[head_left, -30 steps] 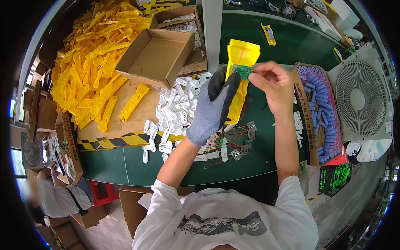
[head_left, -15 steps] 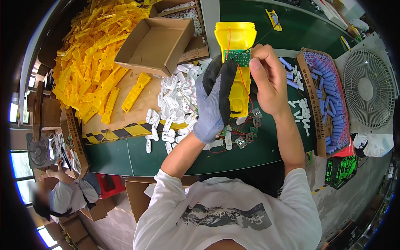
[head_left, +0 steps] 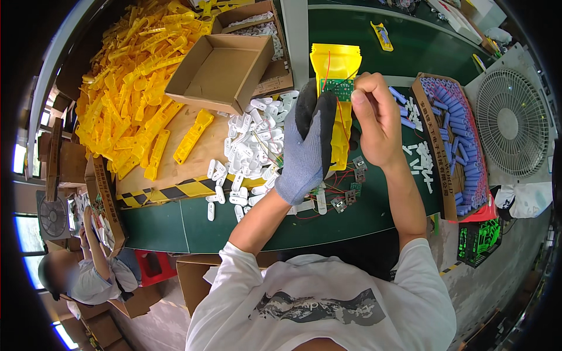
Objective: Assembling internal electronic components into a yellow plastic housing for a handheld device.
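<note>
My left hand (head_left: 307, 143), in a grey-blue glove with black fingers, grips a yellow plastic flashlight housing (head_left: 336, 57) held upright over the bench. A small green circuit board (head_left: 338, 89) lies across the housing, below its wide head, with the gloved thumb at the board's lower left. A thin red wire (head_left: 328, 63) runs up from the board; another hangs along the housing. My bare right hand (head_left: 379, 120) is closed in a pinch at the board's right edge. A thin dark wire leads from the board toward those fingers; what they hold is hidden.
White plastic pieces (head_left: 252, 143) and wired small boards (head_left: 345, 199) lie on the green bench (head_left: 263, 228). Yellow housings (head_left: 134, 88) are heaped left beside an open cardboard box (head_left: 222, 64). Blue cylindrical cells (head_left: 462, 128) fill a carton near a fan (head_left: 512, 111). Another person (head_left: 93, 275) sits left.
The housing with its board has come slightly down and tilted a little in my left hand. My right hand stays pinched at the board's edge. The other person has raised their arms.
</note>
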The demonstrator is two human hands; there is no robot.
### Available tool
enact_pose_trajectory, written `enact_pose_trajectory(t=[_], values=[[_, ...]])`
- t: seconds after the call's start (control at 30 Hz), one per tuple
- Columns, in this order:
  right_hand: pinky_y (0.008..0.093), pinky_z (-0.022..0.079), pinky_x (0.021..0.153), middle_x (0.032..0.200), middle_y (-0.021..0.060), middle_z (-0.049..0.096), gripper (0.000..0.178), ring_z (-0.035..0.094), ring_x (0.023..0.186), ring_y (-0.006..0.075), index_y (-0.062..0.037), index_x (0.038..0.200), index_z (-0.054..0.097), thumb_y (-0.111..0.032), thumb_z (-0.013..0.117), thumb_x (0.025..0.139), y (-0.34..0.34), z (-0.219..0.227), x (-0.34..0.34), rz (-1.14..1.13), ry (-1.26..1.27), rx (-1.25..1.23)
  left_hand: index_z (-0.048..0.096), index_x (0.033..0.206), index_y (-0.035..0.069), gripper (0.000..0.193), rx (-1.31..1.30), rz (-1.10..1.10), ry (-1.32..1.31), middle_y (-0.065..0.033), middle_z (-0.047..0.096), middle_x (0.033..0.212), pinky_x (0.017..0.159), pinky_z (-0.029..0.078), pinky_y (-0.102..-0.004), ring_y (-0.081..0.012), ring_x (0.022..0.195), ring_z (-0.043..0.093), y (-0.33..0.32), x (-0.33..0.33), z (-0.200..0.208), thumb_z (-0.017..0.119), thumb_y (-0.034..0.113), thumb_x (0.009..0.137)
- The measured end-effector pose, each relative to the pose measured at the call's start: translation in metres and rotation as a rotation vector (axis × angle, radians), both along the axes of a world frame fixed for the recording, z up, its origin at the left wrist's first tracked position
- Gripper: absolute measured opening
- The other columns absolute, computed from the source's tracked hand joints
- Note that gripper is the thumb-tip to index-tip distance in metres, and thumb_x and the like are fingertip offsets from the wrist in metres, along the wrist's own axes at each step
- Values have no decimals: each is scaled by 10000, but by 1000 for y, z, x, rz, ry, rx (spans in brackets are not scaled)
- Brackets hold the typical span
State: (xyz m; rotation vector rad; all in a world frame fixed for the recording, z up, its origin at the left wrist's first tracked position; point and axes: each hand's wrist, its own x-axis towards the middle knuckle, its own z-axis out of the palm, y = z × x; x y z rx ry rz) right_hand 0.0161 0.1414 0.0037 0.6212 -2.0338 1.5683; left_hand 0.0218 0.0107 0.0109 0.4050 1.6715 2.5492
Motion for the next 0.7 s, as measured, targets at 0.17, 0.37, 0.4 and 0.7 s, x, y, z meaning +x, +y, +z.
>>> enact_pose_trajectory(t=[0.17,0.37,0.4,0.7], values=[[236,386,654,759,26,465,178,427,691,84,-18,861,481,-165,476,962,-3,1,2,-1,-45,-25,472,1099,28,207,21,-51,-15,-38,526,795,534,467,-225,-73,641,542,-3,1,4,417,188,980],[234,383,661,749,23,458,176,429,693,86,-11,836,477,-145,492,950,1,3,1,-11,-69,-10,421,1143,38,246,139,-147,-69,-67,539,881,540,499,-257,-107,663,581,-4,-6,-2,447,215,974],[238,387,667,750,28,457,158,435,700,92,-4,828,484,-119,507,933,4,2,0,-5,-100,5,422,1136,44,250,135,-185,-89,-68,545,872,537,500,-261,-113,659,588,-6,-5,0,467,224,968],[230,403,735,873,-7,524,155,475,787,65,-29,1003,517,-169,480,948,11,0,14,94,-207,-108,467,1064,71,241,110,-187,-174,-76,602,726,464,491,-271,-162,535,605,-10,-11,-3,541,263,939]])
